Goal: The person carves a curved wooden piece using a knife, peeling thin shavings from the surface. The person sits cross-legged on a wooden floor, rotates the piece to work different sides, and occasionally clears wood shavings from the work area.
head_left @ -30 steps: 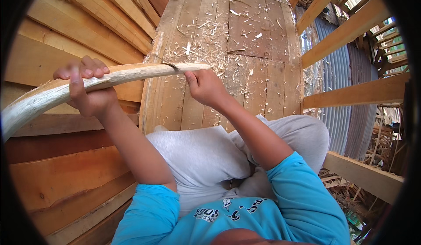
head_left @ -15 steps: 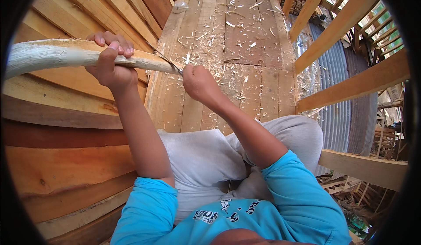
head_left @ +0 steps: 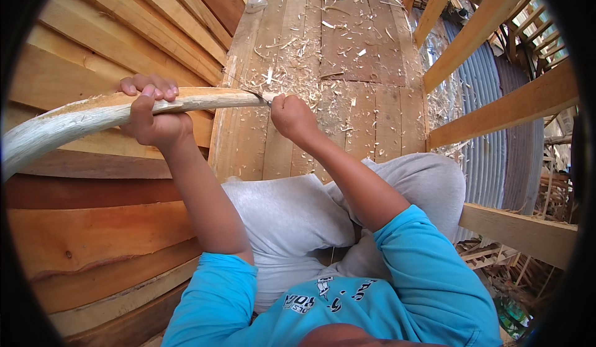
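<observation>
Person whittling a curved wooden pole

Left hand (head_left: 154, 118) is gripping the pole (head_left: 112, 116) mid-length; right hand (head_left: 293, 116) is clenching a small blade (head_left: 256, 96) touching the pole's tip, above shaving-strewn planks (head_left: 347, 67).

plank wall (head_left: 112, 49) close left, shaving-strewn platform (head_left: 347, 67) open ahead, beams (head_left: 496, 108) right

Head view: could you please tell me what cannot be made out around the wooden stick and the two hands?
- Wooden stick: its far end is cut off by the picture's left rim.
- Blade: its handle is hidden inside the right hand.
- Left hand: palm hidden behind the stick.
- Small pale object on the planks: too small to identify.
</observation>
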`<state>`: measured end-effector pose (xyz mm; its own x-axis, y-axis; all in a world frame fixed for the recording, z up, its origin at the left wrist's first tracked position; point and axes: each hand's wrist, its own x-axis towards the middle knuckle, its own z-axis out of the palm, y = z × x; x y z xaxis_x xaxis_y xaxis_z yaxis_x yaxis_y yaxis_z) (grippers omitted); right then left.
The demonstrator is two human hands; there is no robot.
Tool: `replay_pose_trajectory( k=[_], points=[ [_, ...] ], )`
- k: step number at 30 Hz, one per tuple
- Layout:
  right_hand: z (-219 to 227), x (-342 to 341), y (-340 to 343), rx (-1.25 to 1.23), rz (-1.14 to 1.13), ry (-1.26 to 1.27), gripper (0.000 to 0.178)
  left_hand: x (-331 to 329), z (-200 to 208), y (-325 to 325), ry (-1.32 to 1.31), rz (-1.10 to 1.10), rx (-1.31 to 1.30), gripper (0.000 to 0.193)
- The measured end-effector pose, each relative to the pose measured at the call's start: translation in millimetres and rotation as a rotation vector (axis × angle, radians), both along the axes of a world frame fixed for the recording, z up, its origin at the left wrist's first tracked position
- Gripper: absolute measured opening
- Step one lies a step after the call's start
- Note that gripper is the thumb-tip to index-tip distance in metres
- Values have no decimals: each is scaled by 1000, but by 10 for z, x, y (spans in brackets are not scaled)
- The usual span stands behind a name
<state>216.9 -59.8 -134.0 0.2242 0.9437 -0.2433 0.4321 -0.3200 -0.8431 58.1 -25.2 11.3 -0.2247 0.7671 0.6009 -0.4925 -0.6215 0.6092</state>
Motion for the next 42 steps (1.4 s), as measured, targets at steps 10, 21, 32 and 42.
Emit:
replay_pose_trajectory(
  k=[10,21,32,42],
  points=[
    [-47,108,13,29,8,42,57,131,29,-67,30,67,20,23],
    [-468,218,63,18,44,-104,51,65,50,-25,28,22,50,22],
    [-955,481,144,-6,164,-276,36,102,33,-50,13,-33,68,23],
    [15,36,37,-55,87,124,55,-146,-30,-11,115,-266,154,27]
  ],
)
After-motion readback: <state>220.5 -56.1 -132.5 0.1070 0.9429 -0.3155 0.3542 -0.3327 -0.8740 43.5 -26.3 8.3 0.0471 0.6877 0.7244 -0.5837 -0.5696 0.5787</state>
